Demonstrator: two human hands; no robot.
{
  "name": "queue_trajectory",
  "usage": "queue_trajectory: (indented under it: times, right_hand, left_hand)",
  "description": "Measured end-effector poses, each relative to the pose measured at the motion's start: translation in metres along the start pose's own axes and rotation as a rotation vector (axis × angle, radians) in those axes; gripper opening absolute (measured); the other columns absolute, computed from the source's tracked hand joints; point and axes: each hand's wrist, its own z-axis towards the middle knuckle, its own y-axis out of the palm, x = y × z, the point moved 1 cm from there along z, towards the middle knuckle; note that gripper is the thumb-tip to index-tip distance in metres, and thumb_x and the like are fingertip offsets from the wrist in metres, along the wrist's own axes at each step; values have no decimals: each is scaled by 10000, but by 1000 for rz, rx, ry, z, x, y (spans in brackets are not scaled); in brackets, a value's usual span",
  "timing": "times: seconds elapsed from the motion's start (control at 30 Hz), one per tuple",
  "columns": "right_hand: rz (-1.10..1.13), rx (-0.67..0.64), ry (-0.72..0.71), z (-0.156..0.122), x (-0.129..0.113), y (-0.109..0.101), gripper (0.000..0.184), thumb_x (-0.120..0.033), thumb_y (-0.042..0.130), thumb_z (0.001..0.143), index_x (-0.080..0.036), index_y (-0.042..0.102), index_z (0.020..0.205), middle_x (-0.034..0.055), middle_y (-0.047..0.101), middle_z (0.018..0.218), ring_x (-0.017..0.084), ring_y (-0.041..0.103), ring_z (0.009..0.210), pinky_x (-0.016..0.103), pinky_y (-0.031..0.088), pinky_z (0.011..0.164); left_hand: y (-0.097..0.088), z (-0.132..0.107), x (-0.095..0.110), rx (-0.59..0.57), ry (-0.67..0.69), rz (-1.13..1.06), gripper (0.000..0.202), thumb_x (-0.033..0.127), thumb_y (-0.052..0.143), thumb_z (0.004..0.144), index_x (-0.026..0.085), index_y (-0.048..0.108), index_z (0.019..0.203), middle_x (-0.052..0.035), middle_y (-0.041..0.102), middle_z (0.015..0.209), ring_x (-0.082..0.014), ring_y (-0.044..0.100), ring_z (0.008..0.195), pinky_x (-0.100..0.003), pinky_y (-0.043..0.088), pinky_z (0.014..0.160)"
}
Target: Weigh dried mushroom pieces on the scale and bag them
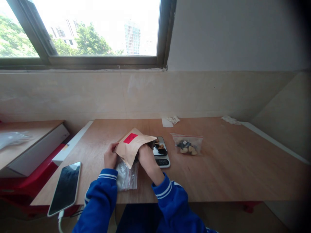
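Observation:
My left hand [111, 156] grips the closed end of a brown kraft paper pouch [127, 149] with a red label, tilted with its mouth to the right. My right hand [147, 157] reaches into that mouth, so its fingers are hidden inside. Behind the pouch stands a white digital scale [166, 164], partly covered, with several dark and tan dried pieces [161, 149] on its plate. Under the pouch lies a stack of clear zip bags [127, 178]. To the right is a filled zip bag [188, 146] holding dark and pale tan pieces.
A smartphone [65, 187] with a white cable lies at the table's left front edge. Crumpled tissue [173, 120] and another white scrap [230, 120] rest at the back of the wooden table [233, 168]. A red stool [36, 178] stands left, beside a second table [31, 136].

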Motion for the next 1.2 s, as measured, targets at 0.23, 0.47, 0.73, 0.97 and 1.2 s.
queue_trajectory:
  times: [0.23,0.47,0.73,0.97,1.2]
  right_hand:
    - [-180,-112,79,-10,-11,-21,307,-8,451,814,-130,694,957,171,704,972,257,675,887,330,514,798]
    - [-41,-140,-43,-16,-12,-52,187,-82,536,841,-169,663,948,102,664,1018,234,610,999,355,489,882]
    - [197,161,-57,-31,-9,-98,124,-181,538,891,-221,645,939,40,654,938,186,609,923,330,494,841]
    - [30,242,-10,-49,52,-91,147,-261,520,895,-210,657,888,59,621,881,199,622,853,340,509,773]
    - [-348,179,7,-59,70,-65,175,-199,490,900,-191,648,825,80,609,899,219,566,841,372,436,781]
  left_hand:
    - [2,0,-1,0,12,-47,316,262,559,745,198,627,1047,-57,704,1041,-198,646,981,-307,487,886]
    - [1,1,0,-13,-15,-2,326,268,568,740,207,626,1055,-53,706,1054,-207,647,993,-307,490,883]
    - [-1,0,2,-2,-36,65,340,241,549,743,237,637,1071,-29,719,1028,-213,652,972,-293,490,828]
    - [1,2,-6,34,-71,187,321,325,541,778,266,627,1082,-15,728,984,-215,664,930,-277,480,789]
    - [0,4,-5,38,-104,189,384,486,556,780,227,652,1047,-56,727,970,-249,671,911,-290,479,759]
